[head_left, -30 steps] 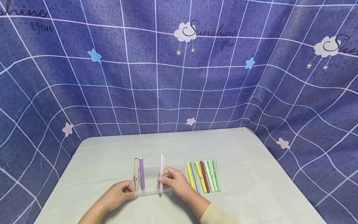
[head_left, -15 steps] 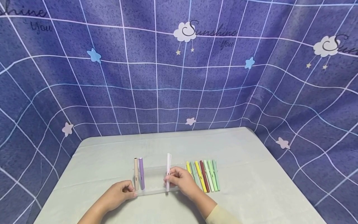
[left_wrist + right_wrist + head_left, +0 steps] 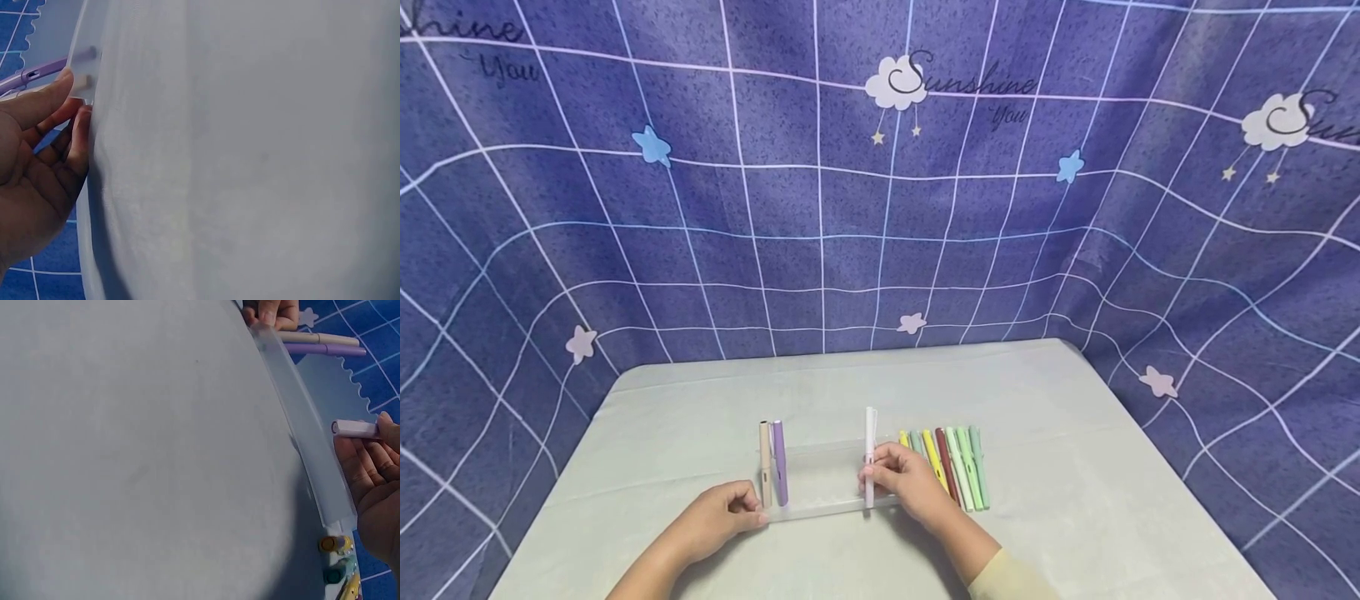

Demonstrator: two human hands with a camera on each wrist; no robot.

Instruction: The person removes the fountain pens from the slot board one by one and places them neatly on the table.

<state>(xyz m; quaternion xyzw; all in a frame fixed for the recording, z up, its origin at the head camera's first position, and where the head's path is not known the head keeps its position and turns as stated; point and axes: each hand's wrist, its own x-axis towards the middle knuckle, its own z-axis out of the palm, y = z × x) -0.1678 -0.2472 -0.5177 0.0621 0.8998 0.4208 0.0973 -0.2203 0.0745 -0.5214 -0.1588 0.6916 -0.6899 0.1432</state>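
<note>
Just past my left hand (image 3: 718, 518), which pinches a corner of the clear rack (image 3: 816, 511), a beige pen (image 3: 766, 462) and a purple pen (image 3: 780, 462) already sit, while my right hand (image 3: 910, 483) grips a pale pink pen (image 3: 870, 433) at the rack and seven pens (image 3: 949, 467) beyond it remain.

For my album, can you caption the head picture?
Left hand grips the clear tray; right hand holds a pale pen.
</note>
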